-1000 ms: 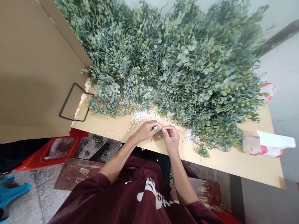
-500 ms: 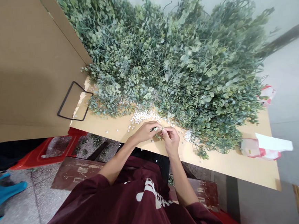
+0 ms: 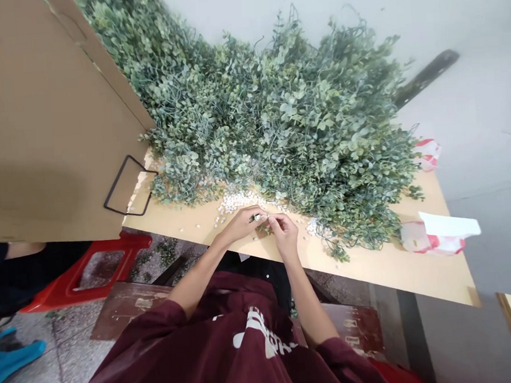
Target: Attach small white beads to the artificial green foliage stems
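Observation:
My left hand [image 3: 243,224] is closed at the table's front edge, its fingers pinching a small leafy sprig [image 3: 253,217] with a whitish tip. Right beside it, my right hand [image 3: 286,234] has thumb and forefinger pressed together close to the sprig's end. What lies between those fingertips is too small to make out. Just beyond my hands lies a scatter of small white pieces [image 3: 238,201], with a second small cluster [image 3: 312,227] to the right. A large heap of artificial greenery [image 3: 266,108] covers the table behind them.
A big cardboard box [image 3: 46,113] stands on the left, with a black wire frame [image 3: 114,185] at its corner. Red and white plastic packets [image 3: 436,243] lie at the table's [image 3: 421,276] right end. Red stool [image 3: 131,244] and a blue object [image 3: 21,357] are at lower left.
The camera view has shifted slightly, so the heap and packets appear further left. Both hands remain together at nearly the same spot, fingertips still meeting around the sprig.

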`<control>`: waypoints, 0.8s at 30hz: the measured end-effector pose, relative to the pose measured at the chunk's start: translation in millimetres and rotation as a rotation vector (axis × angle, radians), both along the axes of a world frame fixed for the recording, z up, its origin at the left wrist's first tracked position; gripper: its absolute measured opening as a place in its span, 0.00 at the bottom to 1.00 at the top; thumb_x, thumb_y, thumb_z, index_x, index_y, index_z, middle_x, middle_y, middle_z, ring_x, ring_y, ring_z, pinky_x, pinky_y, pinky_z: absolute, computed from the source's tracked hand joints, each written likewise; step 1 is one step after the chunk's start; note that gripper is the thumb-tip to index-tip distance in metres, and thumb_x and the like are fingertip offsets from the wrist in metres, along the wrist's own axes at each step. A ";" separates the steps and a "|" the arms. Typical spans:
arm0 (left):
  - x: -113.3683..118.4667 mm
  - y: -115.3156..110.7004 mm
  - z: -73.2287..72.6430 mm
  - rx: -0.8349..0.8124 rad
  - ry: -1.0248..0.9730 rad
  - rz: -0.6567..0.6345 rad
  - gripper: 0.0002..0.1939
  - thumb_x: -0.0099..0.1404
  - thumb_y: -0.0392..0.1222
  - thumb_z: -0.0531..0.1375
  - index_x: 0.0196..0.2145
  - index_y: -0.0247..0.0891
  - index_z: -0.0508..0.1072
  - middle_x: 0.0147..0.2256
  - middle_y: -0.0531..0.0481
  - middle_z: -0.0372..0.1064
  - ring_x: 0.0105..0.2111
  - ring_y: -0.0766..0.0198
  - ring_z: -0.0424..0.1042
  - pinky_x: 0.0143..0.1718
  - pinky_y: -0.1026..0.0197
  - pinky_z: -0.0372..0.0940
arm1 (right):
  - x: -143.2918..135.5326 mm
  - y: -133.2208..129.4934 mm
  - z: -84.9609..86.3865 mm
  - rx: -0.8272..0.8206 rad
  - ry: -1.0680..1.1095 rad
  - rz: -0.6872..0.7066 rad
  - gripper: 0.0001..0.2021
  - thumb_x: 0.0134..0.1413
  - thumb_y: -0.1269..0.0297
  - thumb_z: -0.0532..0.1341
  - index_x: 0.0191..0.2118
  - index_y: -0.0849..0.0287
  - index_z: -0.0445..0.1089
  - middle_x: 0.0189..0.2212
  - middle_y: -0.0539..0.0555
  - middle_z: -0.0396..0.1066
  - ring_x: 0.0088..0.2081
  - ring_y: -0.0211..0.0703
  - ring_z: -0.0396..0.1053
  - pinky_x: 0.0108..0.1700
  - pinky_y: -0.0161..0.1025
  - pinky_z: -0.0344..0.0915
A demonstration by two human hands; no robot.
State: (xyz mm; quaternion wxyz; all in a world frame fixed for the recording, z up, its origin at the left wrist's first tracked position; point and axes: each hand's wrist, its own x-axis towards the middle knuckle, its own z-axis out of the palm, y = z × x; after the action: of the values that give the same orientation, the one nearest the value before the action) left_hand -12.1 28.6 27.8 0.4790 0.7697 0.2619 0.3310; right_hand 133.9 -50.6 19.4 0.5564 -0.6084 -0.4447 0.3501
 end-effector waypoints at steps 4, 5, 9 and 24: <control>2.5 -4.5 2.4 0.071 0.038 -0.001 0.13 0.69 0.46 0.54 0.40 0.35 0.74 0.37 0.45 0.71 0.39 0.62 0.70 0.44 0.60 0.64 | -0.5 -0.9 1.8 0.030 0.016 -0.002 0.11 0.58 0.54 0.59 0.35 0.58 0.69 0.28 0.51 0.69 0.30 0.40 0.67 0.33 0.37 0.65; 3.0 -5.8 2.5 0.097 0.054 -0.004 0.13 0.68 0.45 0.54 0.42 0.35 0.74 0.38 0.45 0.70 0.40 0.62 0.69 0.45 0.60 0.64 | -0.4 -1.4 1.9 0.038 0.021 -0.001 0.11 0.58 0.55 0.59 0.35 0.58 0.68 0.29 0.51 0.69 0.30 0.40 0.67 0.34 0.37 0.65; 4.2 -9.8 1.7 0.179 0.125 -0.024 0.13 0.68 0.43 0.53 0.43 0.34 0.72 0.40 0.44 0.68 0.41 0.61 0.68 0.45 0.59 0.64 | 0.3 -3.5 1.8 0.050 0.037 0.013 0.11 0.58 0.54 0.58 0.35 0.57 0.68 0.30 0.51 0.69 0.32 0.41 0.67 0.36 0.38 0.66; -0.6 -17.4 -1.8 0.206 0.170 0.006 0.14 0.70 0.44 0.50 0.35 0.34 0.70 0.34 0.47 0.66 0.35 0.63 0.66 0.39 0.63 0.62 | 4.5 -6.0 -4.1 0.050 0.072 0.098 0.13 0.53 0.54 0.63 0.34 0.59 0.71 0.28 0.52 0.72 0.29 0.39 0.68 0.34 0.37 0.67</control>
State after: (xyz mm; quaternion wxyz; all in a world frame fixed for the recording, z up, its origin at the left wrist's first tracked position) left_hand -12.7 11.2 25.9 0.3724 0.8393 0.2686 0.2911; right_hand 138.4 -56.6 15.4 0.5691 -0.5591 -0.4623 0.3872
